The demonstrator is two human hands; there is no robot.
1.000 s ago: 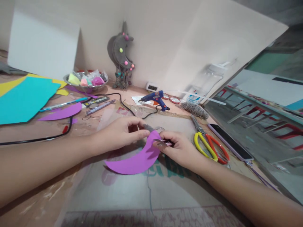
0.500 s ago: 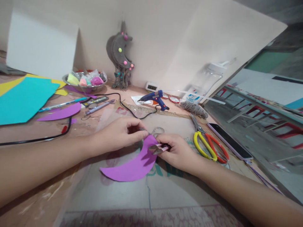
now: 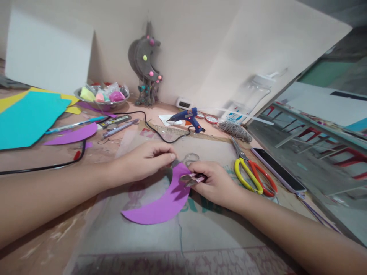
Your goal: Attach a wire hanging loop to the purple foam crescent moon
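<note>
A purple crescent-shaped sheet (image 3: 156, 208) lies on the covered work surface, its upper end between my hands. My left hand (image 3: 147, 158) is closed, thumb and fingertips pinched at a small dark grey piece (image 3: 175, 163) by the crescent's upper tip; exactly what they grip is hard to make out. My right hand (image 3: 213, 181) is closed around what looks like small pliers (image 3: 187, 180), metal jaws pointing left over the crescent's right edge. Just behind the tip sits a thin clear loop (image 3: 191, 157). Scissors (image 3: 252, 175) with yellow and orange handles lie right of my right hand.
Behind my hands are a blue glue gun (image 3: 186, 116) with its black cord, grey yarn (image 3: 235, 130) and a grey moon ornament (image 3: 145, 57). Turquoise sheets (image 3: 28, 118), a purple offcut (image 3: 74, 134) and a bowl (image 3: 101, 101) are at left. A phone (image 3: 278, 170) lies right.
My left hand has shifted slightly left, uncovering the dark grey piece at the crescent's tip. The crescent's lower end has dropped a little towards me. My right hand has barely moved.
</note>
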